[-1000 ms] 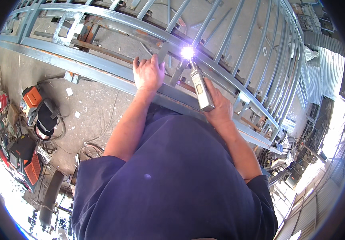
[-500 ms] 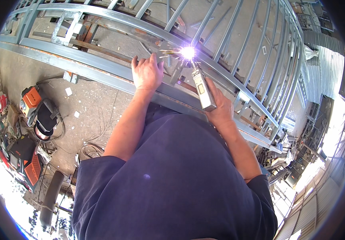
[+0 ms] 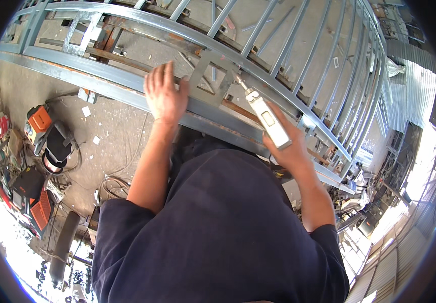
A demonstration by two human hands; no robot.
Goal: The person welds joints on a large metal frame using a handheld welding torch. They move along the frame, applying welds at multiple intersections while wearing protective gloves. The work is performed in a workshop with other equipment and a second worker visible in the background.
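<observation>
My right hand (image 3: pixel 294 149) is wrapped round a boxy, silver-white welding gun (image 3: pixel 267 117). The gun's narrow nozzle points up and left, close to the long rail of a galvanized steel frame (image 3: pixel 268 73), and no spark shows at its tip. A flat grey square metal piece with a square opening (image 3: pixel 198 89) sits between two rails, just left of the nozzle. Beside that piece, my left hand (image 3: pixel 166 98) is over the near rail, fingers stretched out and holding nothing. Whether its palm touches the steel cannot be made out.
Parallel bars of the frame fan out ahead and to the right. A lighter square bracket (image 3: pixel 82 34) sits at the far left. On the floor at left are an orange and black machine (image 3: pixel 40 121), a coiled hose (image 3: pixel 114 187) and a dark cylinder (image 3: pixel 65 242).
The bright welding flash and sparks have gone out. My right hand has drawn the gun back toward me and right; my left hand has shifted left, away from the square piece.
</observation>
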